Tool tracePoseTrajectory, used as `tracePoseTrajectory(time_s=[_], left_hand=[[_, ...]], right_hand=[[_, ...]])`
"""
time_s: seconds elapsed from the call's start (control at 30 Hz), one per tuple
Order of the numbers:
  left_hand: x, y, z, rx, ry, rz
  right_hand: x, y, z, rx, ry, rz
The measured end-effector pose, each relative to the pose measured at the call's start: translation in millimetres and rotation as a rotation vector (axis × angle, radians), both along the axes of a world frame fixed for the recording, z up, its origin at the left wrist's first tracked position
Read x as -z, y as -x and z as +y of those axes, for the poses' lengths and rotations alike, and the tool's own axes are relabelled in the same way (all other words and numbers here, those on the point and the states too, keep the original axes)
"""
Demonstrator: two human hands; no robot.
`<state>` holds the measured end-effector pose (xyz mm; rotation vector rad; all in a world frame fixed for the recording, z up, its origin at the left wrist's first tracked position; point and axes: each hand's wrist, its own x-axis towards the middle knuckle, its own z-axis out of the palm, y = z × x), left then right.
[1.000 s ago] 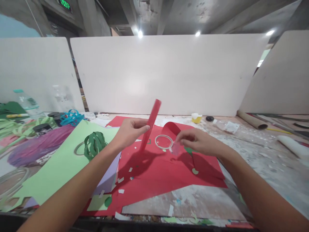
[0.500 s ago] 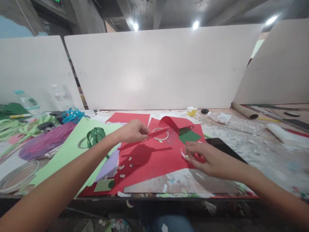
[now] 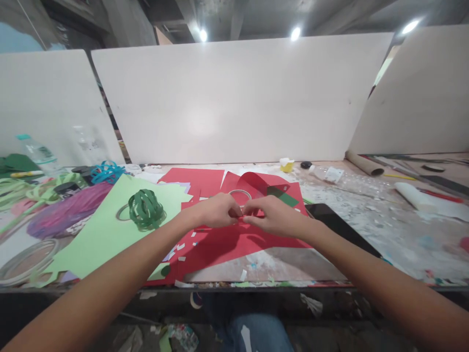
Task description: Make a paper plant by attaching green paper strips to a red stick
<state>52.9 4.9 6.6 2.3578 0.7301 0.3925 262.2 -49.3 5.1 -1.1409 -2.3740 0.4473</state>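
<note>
My left hand (image 3: 223, 211) is pinched closed above a red paper sheet (image 3: 208, 256). The thin red paper strip it held a moment ago is mostly lost behind the fingers and against the red below. Almost touching it, my right hand (image 3: 274, 215) has its thumb and fingers together at the same spot; what lies in them is too small to make out. Just behind the fingertips a pale tape roll (image 3: 240, 191) lies on the red paper. A dark green paper piece (image 3: 283, 196) rests behind my right hand.
On the left, a ball of green paper strips (image 3: 146, 209) sits on light green sheets (image 3: 97, 222), near a purple plastic bag (image 3: 69, 210). A black flat device (image 3: 340, 230) lies right. Farther back are a yellow tub (image 3: 287, 165), a plastic bottle (image 3: 330, 173) and a cardboard tube (image 3: 364, 163).
My right hand has moved left and my left hand slightly right, so their fingertips now meet. The red strip that stretched out from my left hand is largely hidden now.
</note>
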Motion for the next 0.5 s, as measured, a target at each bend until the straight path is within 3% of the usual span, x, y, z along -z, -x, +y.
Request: tracePoseTrajectory(time_s=[0.2, 0.5], left_hand=[[14.8, 0.2, -2.6, 0.049, -0.024, 0.226], [14.8, 7.8, -10.2, -0.110, -0.149, 0.378]], right_hand=[[28.8, 6.1, 18.3, -0.039, 0.210, -0.015], [36.5, 7.7, 16.1, -0.032, 0.238, -0.089]])
